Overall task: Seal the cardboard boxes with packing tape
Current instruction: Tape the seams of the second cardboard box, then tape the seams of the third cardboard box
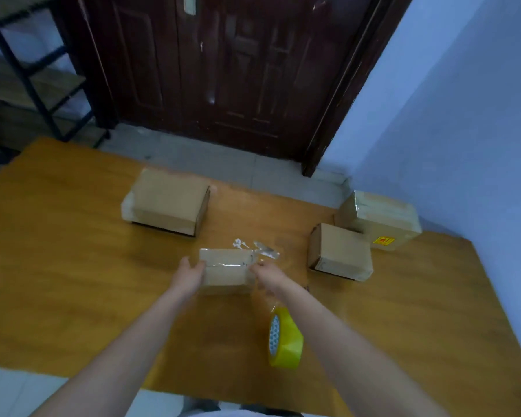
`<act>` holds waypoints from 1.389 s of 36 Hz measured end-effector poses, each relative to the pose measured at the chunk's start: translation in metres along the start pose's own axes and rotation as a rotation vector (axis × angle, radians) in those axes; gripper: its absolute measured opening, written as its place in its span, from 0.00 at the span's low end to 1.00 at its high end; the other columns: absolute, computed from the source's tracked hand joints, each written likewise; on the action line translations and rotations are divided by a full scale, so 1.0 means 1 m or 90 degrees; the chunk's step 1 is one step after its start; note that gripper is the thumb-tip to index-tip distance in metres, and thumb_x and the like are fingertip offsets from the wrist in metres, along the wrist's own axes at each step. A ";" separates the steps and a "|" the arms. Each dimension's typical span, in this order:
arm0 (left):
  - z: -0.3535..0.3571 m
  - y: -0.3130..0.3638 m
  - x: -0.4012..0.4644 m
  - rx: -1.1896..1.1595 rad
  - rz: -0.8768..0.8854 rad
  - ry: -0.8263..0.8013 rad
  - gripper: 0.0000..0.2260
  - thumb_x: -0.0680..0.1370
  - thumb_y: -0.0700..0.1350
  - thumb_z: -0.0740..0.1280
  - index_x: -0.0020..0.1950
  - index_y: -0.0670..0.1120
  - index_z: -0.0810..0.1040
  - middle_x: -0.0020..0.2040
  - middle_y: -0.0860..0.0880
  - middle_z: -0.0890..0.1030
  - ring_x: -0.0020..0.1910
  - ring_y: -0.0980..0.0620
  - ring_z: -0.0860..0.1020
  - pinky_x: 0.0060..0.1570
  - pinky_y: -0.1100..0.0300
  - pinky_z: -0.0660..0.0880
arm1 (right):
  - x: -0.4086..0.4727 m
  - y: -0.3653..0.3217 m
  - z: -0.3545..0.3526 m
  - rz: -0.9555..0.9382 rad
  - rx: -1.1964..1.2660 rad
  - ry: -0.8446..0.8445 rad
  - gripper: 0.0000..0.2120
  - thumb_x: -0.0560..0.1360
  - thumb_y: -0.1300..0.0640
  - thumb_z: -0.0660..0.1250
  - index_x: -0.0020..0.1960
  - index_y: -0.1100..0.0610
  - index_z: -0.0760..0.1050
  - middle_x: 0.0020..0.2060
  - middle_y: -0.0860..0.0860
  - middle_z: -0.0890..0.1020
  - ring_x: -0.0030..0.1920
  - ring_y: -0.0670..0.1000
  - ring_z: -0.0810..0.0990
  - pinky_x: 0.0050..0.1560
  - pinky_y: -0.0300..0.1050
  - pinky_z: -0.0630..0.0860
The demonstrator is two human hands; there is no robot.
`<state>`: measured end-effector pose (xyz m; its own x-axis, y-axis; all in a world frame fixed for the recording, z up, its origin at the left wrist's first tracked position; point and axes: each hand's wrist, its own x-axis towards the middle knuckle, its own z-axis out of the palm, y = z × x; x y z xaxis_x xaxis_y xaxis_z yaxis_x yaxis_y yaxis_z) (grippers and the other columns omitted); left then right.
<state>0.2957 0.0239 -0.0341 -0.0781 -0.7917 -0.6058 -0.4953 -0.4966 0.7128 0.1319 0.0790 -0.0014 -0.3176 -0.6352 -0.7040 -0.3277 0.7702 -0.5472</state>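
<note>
The far right box [379,219] bears a yellow label [383,241], print unreadable.

A dark wooden door [223,70] (closed) faces the wooden table [73,266].

Ahead of our hands, past the far edge of the orange wooden counter [73,266], we see a dark brown panelled door [223,70] above a strip of pale grey tiled floor [238,167]. To the right of our hands rises a light blue wall [463,115]. Far to the left stands a black-framed shelf unit [36,85] with wooden boards. The light is dim and bluish.
</note>
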 end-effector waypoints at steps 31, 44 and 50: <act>0.282 0.262 -0.121 0.258 0.371 -0.219 0.19 0.78 0.52 0.65 0.65 0.47 0.65 0.57 0.46 0.76 0.50 0.46 0.78 0.47 0.53 0.77 | -0.064 0.142 -0.357 -0.123 0.145 0.351 0.31 0.77 0.46 0.63 0.75 0.54 0.56 0.66 0.55 0.73 0.62 0.57 0.75 0.48 0.44 0.72; 0.398 0.213 -0.095 0.240 0.102 -0.312 0.27 0.80 0.46 0.63 0.76 0.47 0.55 0.70 0.43 0.67 0.66 0.42 0.69 0.58 0.50 0.71 | 0.015 0.234 -0.370 0.071 0.112 0.350 0.20 0.74 0.55 0.62 0.65 0.60 0.68 0.61 0.59 0.76 0.61 0.60 0.75 0.57 0.46 0.73; 0.408 0.184 -0.064 0.201 0.027 -0.314 0.37 0.79 0.48 0.66 0.79 0.52 0.45 0.74 0.44 0.63 0.69 0.42 0.67 0.61 0.49 0.72 | 0.054 0.246 -0.340 0.074 0.075 0.332 0.17 0.77 0.62 0.57 0.65 0.63 0.66 0.62 0.63 0.75 0.62 0.62 0.74 0.60 0.49 0.71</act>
<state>-0.1434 0.1282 -0.0080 -0.4599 -0.5122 -0.7254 -0.7103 -0.2780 0.6467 -0.2684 0.2146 -0.0205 -0.7545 -0.4665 -0.4617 -0.1713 0.8190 -0.5476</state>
